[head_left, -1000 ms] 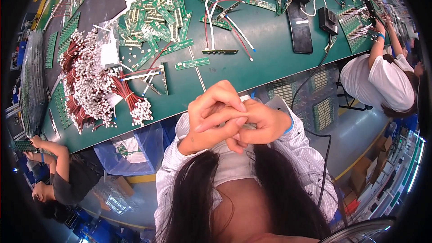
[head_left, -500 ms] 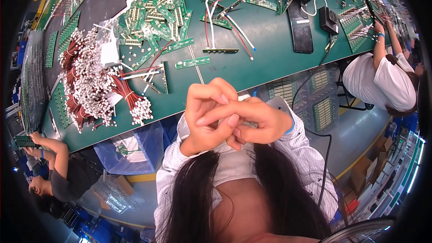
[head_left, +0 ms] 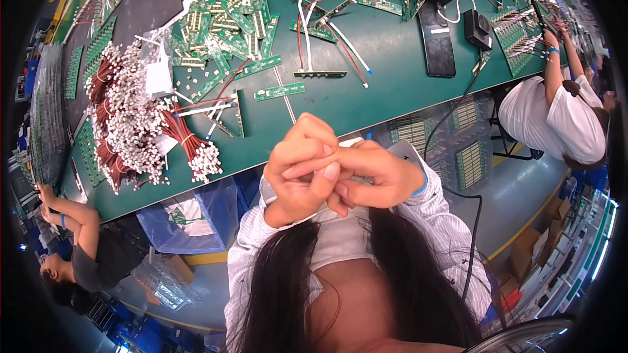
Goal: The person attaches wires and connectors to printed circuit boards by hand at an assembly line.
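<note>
In front of my chest, just off the table's near edge, my two hands meet with their fingers crossed over one another. My left hand (head_left: pixel 297 173) is closed, its fingers bent and its thumb pressed against the fingers of the other hand. From the other side my right hand (head_left: pixel 386 173) is closed too, its index finger reaching across into the left palm. No object shows between them. Closest on the table are a single narrow green circuit board (head_left: pixel 280 91) and a board standing on edge (head_left: pixel 320 74) with red and white wires.
On the green table (head_left: pixel 366 108) lie a heap of circuit boards (head_left: pixel 226 26), bundles of red wires with white connectors (head_left: pixel 131 117), a phone (head_left: pixel 437 46) and a black cabled device (head_left: pixel 478 30). Co-workers sit at left (head_left: pixel 98 261) and right (head_left: pixel 553 117). A blue bin (head_left: pixel 186 222) stands below.
My left hand has turned slightly and its fingers have shifted against the right hand, which stays nearly still. At the left, the co-worker's hands have moved a little.
</note>
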`<state>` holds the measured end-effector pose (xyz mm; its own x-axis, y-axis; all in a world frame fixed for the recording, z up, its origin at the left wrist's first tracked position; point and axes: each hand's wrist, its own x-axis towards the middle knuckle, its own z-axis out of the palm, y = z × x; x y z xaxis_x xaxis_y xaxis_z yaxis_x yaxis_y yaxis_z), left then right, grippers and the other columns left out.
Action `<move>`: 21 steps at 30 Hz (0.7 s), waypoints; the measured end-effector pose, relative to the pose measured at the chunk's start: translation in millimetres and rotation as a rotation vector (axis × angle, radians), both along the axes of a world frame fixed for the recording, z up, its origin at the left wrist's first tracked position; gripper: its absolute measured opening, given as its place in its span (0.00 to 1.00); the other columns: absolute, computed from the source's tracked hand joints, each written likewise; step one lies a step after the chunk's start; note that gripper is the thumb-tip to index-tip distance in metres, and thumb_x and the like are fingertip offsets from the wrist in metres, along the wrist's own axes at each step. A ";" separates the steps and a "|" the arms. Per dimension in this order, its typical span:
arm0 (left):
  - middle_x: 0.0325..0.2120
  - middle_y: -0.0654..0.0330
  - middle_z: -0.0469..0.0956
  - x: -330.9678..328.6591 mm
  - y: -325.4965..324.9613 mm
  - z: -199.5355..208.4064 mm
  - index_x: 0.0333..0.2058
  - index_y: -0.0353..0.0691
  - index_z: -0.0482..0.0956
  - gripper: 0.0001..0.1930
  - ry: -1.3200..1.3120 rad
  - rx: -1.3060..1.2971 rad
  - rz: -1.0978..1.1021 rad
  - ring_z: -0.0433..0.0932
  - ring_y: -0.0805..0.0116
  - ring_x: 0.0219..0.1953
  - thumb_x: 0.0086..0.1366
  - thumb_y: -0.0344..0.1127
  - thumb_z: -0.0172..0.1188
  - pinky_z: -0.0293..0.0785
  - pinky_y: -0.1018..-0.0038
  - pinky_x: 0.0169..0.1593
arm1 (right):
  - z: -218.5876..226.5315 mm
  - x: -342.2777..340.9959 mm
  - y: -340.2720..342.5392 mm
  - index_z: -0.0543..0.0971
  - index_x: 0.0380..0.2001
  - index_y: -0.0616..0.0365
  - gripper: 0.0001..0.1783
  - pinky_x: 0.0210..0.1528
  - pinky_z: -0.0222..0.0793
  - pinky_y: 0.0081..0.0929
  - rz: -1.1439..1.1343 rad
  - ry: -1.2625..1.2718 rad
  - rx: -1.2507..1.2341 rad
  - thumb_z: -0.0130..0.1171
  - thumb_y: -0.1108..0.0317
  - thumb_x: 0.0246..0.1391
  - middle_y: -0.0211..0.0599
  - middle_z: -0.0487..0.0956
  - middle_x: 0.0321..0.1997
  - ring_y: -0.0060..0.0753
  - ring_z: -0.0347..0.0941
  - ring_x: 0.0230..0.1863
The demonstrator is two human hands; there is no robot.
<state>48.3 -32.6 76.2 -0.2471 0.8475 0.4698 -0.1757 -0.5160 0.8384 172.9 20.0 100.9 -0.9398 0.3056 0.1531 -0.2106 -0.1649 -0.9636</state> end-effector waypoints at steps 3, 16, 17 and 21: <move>0.18 0.55 0.64 -0.8 0.7 -0.5 0.31 0.38 0.60 0.12 -0.006 -0.002 0.005 0.60 0.67 0.22 0.51 0.31 0.54 0.61 0.69 0.26 | 0.5 -1.2 1.8 0.62 0.52 0.59 0.27 0.27 0.67 0.21 0.001 0.007 0.000 0.40 0.76 0.43 0.33 0.73 0.16 0.25 0.70 0.19; 0.18 0.57 0.64 4.0 -2.2 -5.5 0.32 0.39 0.58 0.14 -0.012 -0.046 0.049 0.60 0.69 0.21 0.51 0.29 0.54 0.61 0.71 0.27 | 0.9 -0.9 -0.7 0.62 0.51 0.61 0.25 0.24 0.64 0.18 0.001 -0.018 -0.108 0.39 0.77 0.46 0.35 0.72 0.16 0.22 0.68 0.18; 0.18 0.57 0.64 3.3 -2.2 -7.6 0.32 0.39 0.58 0.14 -0.012 -0.046 0.049 0.60 0.69 0.21 0.51 0.29 0.54 0.61 0.71 0.27 | 0.5 -0.7 -0.8 0.62 0.51 0.61 0.25 0.24 0.64 0.18 0.001 -0.018 -0.108 0.39 0.77 0.46 0.35 0.72 0.16 0.22 0.68 0.18; 0.20 0.56 0.68 0.7 -2.3 -11.3 0.33 0.37 0.61 0.13 -0.029 0.020 0.020 0.64 0.67 0.23 0.49 0.23 0.54 0.63 0.72 0.28 | -2.0 0.0 -1.2 0.62 0.51 0.62 0.25 0.23 0.64 0.19 0.012 -0.022 -0.128 0.39 0.78 0.46 0.35 0.72 0.15 0.22 0.67 0.17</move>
